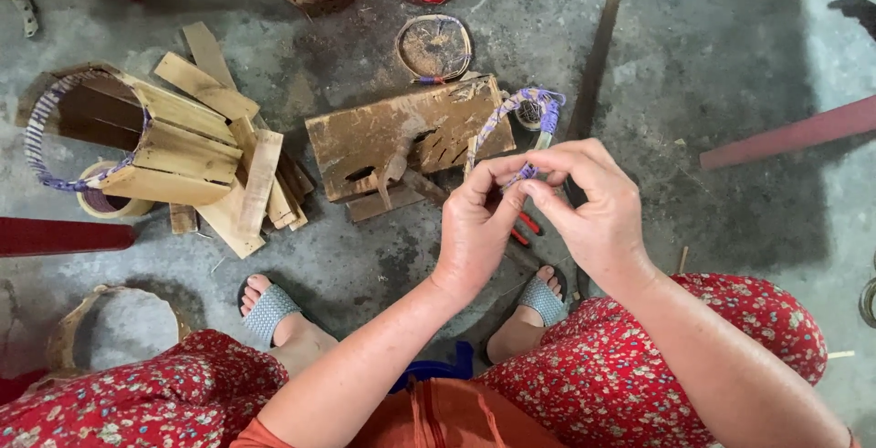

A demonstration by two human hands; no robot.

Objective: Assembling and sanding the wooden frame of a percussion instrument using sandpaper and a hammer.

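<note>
My left hand [476, 224] and my right hand [593, 202] meet in the middle of the view, fingertips pinched together on a thin hoop wrapped in purple-and-white cord [511, 115]. The hoop arcs up from my fingers over the edge of a worn wooden block [401, 133] lying on the concrete floor. A loose end of the cord sits between my right thumb and forefinger. Red-handled pliers [525, 227] lie on the floor, partly hidden under my hands.
At the left a half-built bamboo-slat basket [137, 138] with a wrapped rim lies on its side beside a pile of loose slats [242, 156]. A small round ring [434, 47], a long dark blade [593, 65], red stool legs and my sandalled feet surround the block.
</note>
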